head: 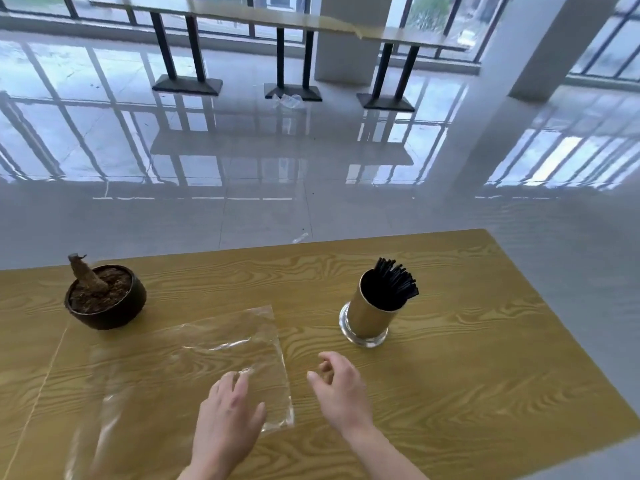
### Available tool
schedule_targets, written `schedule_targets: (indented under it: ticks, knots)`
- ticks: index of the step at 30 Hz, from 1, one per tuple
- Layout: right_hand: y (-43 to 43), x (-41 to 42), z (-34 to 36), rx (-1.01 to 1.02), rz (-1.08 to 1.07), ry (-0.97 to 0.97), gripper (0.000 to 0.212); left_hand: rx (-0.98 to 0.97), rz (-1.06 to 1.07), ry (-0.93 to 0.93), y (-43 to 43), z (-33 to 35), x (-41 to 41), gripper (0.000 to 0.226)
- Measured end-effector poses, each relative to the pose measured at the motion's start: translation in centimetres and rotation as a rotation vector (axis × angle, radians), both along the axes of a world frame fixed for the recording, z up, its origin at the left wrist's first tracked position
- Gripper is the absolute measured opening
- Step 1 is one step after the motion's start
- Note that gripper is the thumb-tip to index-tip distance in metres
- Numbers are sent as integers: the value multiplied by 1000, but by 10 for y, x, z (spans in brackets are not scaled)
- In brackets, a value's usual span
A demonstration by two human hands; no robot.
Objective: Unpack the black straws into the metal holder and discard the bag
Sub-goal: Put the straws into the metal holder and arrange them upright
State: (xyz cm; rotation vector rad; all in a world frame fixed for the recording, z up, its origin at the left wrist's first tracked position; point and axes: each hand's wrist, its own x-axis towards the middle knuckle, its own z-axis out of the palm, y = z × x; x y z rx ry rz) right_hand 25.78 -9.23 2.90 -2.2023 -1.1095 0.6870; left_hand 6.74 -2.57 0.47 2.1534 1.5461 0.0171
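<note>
Clear plastic, the bag [194, 358] was hard to trace against the wood-grain table [467, 393], its left side fading into glare and its lower part running out of view. Black straws [394, 282] stood fanned in the round metal holder [369, 315], well apart from a dark bowl-shaped pot [105, 301] holding a cut stump. Over the bag's right part lay the left hand [230, 414], fingers spread and grasping nothing, while the right hand [341, 389] hovered just beside the bag's edge, loosely curled and empty.
</note>
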Motion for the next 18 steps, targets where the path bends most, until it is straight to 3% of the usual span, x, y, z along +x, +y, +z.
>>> schedule_targets:
  ticks: [4,6,10,14,18]
  knots:
    - [-26,69,27,196,-174,60,22,-53,-33,-293,-4,33,72,56]
    - [-36,105,38,287,-224,97,28,-39,-31,-412,-2,50,107,57]
    - [-30,171,53,306,-238,128,67,-13,-7,-547,12,77,171,63]
    - [-5,207,63,192,-91,-5,115,-23,53,-537,33,93,219,67]
    - [25,217,62,60,-24,-66,124,-90,20,-457,53,99,250,70]
